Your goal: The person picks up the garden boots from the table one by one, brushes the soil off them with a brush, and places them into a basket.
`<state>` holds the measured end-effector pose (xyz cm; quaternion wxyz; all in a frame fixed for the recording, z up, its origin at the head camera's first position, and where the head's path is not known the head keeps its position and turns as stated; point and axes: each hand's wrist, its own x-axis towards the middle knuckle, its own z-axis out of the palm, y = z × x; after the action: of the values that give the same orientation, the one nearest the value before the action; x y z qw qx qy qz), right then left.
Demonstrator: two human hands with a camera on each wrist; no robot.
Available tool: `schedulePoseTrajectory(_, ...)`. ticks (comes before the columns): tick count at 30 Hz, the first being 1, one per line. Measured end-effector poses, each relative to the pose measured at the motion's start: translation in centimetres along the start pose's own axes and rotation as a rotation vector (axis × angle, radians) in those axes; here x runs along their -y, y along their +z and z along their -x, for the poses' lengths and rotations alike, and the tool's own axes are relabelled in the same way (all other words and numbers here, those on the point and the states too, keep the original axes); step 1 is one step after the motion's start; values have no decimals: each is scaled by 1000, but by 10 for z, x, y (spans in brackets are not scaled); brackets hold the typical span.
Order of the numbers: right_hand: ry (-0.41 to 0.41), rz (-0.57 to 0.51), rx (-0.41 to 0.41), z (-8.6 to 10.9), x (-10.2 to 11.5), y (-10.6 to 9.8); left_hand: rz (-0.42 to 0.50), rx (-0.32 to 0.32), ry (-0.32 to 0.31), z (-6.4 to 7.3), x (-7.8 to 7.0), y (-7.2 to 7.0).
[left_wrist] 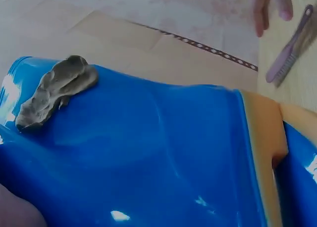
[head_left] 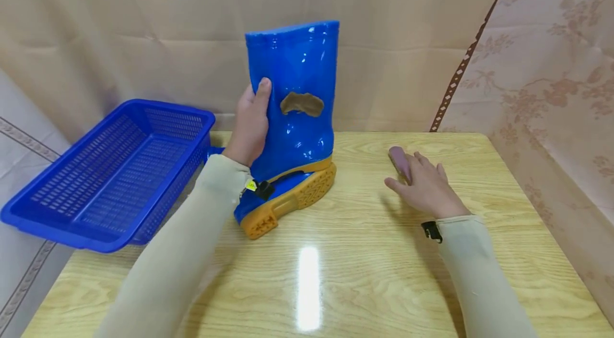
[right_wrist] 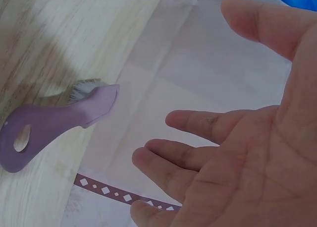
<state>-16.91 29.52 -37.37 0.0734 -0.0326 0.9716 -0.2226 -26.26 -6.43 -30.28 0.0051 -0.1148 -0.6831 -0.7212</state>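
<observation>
My left hand (head_left: pixel 250 119) grips a blue rubber boot (head_left: pixel 292 71) by the side of its shaft, thumb on the front and fingers hidden behind. A lumpy brown smear of mud (head_left: pixel 302 104) sticks to the shaft; in the left wrist view the mud (left_wrist: pixel 57 93) looks thick and greyish. Below it, a second blue boot (head_left: pixel 288 202) lies on its side, its yellow treaded sole facing me. On the right, my right hand (head_left: pixel 429 183) hovers with spread fingers over a purple scrubbing brush (head_left: pixel 399 162). The brush (right_wrist: pixel 94 105) has pale bristles and a holed handle, apart from the fingers.
A blue plastic basket (head_left: pixel 163 242) with perforated sides stands at the left of the wood-grain table (head_left: pixel 364 274). Beige cloth (head_left: pixel 393 50) hangs behind the table, and a flowered cloth (head_left: pixel 566 87) hangs at the right.
</observation>
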Motion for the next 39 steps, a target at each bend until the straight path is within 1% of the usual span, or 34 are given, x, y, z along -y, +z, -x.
schedulePoseTrajectory(1, -3, -1, 2, -1, 0, 1, -9, -2, 14, 2, 4, -3)
schedulePoseTrajectory(4, -5, -4, 5, -2, -2, 2, 14, 6, 59, 7, 15, -13)
schedulePoseTrajectory(8, -9, -2, 14, -4, -4, 4, 91, 61, 131, 16, 32, -25)
schedulePoseTrajectory(11, -12, -1, 22, -5, -5, 4, 89, 73, 169, 23, 42, -32)
schedulePoseTrajectory(12, -12, -1, 23, -5, -5, 4, 70, 68, 176, 26, 44, -33)
schedulePoseTrajectory(14, -11, -1, 23, -5, -5, 4, 24, 38, 189, 30, 47, -34)
schedulePoseTrajectory(16, -7, 2, 24, -5, -5, 5, 5, 8, 214, 33, 48, -32)
schedulePoseTrajectory(19, -1, 26, 11, -5, -8, 4, -45, -70, 246, 38, 47, -28)
schedulePoseTrajectory(21, 10, 60, -14, -5, -12, 3, -84, -117, 264, 40, 46, -25)
schedulePoseTrajectory(23, 44, 93, -43, -5, -18, 1, -125, -151, 265, 43, 45, -23)
schedulePoseTrajectory(26, 117, 119, -54, -5, -27, -1, -159, -155, 270, 45, 43, -22)
schedulePoseTrajectory(28, 163, 113, -21, -6, -32, -2, -168, -146, 280, 46, 42, -22)
schedulePoseTrajectory(30, 183, 103, 27, -8, -36, -2, -161, -145, 294, 47, 42, -23)
schedulePoseTrajectory(33, 182, 90, 76, -11, -40, 1, -145, -161, 326, 48, 41, -23)
schedulePoseTrajectory(35, 175, 79, 87, -13, -43, 5, -119, -165, 355, 49, 40, -23)
schedulePoseTrajectory(39, 161, 64, 80, -16, -48, 12, -80, -132, 405, 51, 38, -21)
